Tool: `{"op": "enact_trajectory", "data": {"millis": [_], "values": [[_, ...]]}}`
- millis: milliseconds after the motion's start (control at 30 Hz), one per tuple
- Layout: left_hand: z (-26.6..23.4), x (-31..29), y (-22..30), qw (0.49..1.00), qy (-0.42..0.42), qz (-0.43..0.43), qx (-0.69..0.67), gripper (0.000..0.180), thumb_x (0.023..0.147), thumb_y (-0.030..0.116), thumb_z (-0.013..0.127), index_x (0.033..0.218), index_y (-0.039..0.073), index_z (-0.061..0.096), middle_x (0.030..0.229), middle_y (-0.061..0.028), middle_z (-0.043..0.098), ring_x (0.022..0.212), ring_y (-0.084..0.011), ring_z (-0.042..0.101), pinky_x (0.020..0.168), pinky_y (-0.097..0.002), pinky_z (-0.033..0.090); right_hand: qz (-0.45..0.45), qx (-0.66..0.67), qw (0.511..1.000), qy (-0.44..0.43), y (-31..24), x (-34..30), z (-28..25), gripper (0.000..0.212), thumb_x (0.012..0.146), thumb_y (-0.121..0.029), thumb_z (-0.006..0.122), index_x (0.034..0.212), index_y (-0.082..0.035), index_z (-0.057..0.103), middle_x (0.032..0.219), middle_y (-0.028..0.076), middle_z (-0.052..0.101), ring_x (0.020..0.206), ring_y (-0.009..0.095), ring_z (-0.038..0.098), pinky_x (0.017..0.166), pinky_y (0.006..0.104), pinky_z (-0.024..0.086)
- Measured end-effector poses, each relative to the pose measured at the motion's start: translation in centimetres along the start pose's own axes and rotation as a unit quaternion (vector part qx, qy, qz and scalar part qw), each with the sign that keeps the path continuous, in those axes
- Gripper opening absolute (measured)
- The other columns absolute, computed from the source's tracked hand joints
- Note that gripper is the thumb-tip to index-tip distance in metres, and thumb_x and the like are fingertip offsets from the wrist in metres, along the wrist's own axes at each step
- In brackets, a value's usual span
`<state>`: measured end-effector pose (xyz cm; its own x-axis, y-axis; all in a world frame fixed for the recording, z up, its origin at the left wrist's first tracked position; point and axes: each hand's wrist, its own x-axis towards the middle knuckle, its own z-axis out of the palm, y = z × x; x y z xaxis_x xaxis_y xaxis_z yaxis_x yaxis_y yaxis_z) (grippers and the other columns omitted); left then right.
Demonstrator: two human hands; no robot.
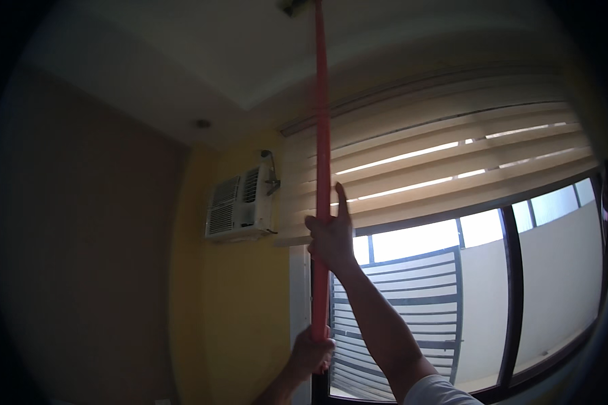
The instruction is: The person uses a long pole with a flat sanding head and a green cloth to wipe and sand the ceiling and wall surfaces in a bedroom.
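Observation:
A long red pole (323,142) rises steeply through the middle of the view toward the ceiling. My left hand (311,349) is closed around its lower part. Higher up, my right hand (332,241) grips the same pole, with one finger stretched upward alongside it. Close to the pole's upper end, at the top edge of the picture, is a small dark and yellowish object (292,7). It is cut off, so I cannot tell what it is or whether it joins the pole.
Left of the pole, a white air conditioner (240,206) juts from the yellow wall (240,290). Striped beige blinds (439,152) cover the upper window on the right. Beyond the glass stands a barred gate (405,297). A small round fixture (201,123) sits on the ceiling.

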<state>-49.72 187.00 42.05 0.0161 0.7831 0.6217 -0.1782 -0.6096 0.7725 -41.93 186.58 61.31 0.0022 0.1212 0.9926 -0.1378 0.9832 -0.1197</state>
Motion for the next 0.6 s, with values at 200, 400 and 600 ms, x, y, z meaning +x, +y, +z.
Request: {"op": "enact_trajectory", "data": {"millis": [200, 400, 600], "values": [[-1.1, -1.1, -0.3, 0.996, -0.078, -0.043, -0.001, 0.020, 0.074, 0.002, 0.058, 0.084, 0.010, 0.042, 0.050, -0.0008, 0.041, 0.035, -0.0112, 0.042, 0.031, -0.0271, 0.036, 0.017, 0.022, 0.998, 0.060, -0.4, 0.3, -0.5, 0.076, 0.073, -0.004, 0.051, 0.139, -0.012, 0.013, 0.072, 0.010, 0.054, 0.054, 0.014, 0.052, 0.046, 0.0278, 0.043], [-4.5, -1.8, 0.3, 0.981, -0.011, -0.009, 0.193, 0.020, 0.078, 0.012, 0.062, 0.089, 0.009, 0.045, 0.053, 0.0016, 0.045, 0.038, -0.0083, 0.046, 0.033, -0.0241, 0.036, 0.053, 0.003, 0.995, 0.087, -1.0, -0.4, 0.8, 0.075, 0.075, -0.001, 0.045, 0.141, -0.013, 0.012, 0.067, 0.005, 0.048, 0.048, 0.012, 0.048, 0.039, 0.0249, 0.040], [-5.0, 4.1, 5.8, 0.909, 0.080, 0.265, 0.312, 0.029, 0.081, 0.032, 0.063, 0.093, 0.007, 0.052, 0.056, 0.0008, 0.049, 0.046, -0.0084, 0.051, 0.043, -0.0245, 0.041, -0.044, -0.032, 0.989, 0.135, -1.4, 8.4, 0.4, 0.073, 0.078, -0.006, 0.042, 0.140, -0.015, 0.005, 0.074, 0.011, 0.051, 0.045, 0.017, 0.052, 0.038, 0.0292, 0.046]]}}
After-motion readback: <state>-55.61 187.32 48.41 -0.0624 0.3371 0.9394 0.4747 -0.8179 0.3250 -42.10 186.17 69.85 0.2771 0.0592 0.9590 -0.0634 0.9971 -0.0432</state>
